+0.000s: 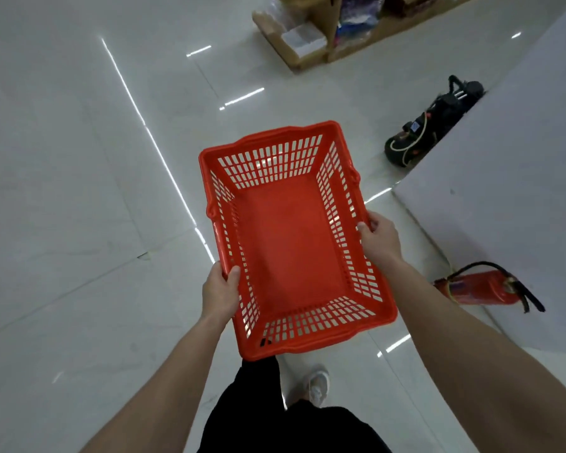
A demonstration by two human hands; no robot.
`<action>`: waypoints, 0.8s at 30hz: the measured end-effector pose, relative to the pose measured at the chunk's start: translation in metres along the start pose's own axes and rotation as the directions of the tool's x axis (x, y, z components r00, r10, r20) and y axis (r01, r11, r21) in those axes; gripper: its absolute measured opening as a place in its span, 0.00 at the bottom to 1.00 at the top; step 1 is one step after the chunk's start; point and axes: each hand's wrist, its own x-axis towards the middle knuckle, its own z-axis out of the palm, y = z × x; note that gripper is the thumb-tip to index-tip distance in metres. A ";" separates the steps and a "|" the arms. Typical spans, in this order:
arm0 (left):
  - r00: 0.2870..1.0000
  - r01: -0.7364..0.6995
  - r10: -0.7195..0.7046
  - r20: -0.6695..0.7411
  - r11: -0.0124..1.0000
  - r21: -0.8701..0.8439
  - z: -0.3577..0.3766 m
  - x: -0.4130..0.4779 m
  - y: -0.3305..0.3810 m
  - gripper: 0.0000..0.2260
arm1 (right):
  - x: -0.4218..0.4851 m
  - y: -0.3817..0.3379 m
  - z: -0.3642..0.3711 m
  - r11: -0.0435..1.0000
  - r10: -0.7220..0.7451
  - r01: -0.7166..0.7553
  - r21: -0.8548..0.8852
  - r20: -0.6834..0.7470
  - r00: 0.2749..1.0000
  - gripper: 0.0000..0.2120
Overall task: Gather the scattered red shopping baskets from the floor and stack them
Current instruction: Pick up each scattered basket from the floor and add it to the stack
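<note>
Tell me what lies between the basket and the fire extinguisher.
Only the right forearm crosses that gap in the head view; otherwise bare tile floor separates the red basket from the fire extinguisher.

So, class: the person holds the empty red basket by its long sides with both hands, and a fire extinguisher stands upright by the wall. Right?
Not quite. The head view shows the fire extinguisher lying on its side by the wall. The rest holds: both hands, left and right, hold the empty basket by its long sides.

My forearms are bare, no sleeve, watch or ring anywhere from my fingers back to the elbows. Below and behind my fingers I wear loose black trousers and a pale grey-white sneaker with laces.
</note>
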 end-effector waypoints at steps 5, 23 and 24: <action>0.997 0.050 -0.053 0.061 0.998 0.043 0.009 0.059 -0.019 0.04 | 0.051 0.013 0.031 0.999 0.036 -0.037 0.014 0.078 0.996 0.15; 0.942 0.045 -0.171 0.287 0.917 0.397 0.020 0.158 -0.056 0.26 | 0.072 0.076 0.094 0.893 0.423 -0.404 -0.201 0.066 0.904 0.24; 0.938 0.009 -0.156 0.309 0.904 0.428 0.016 0.163 -0.049 0.28 | 0.060 0.076 0.092 0.884 0.441 -0.424 -0.198 0.051 0.896 0.25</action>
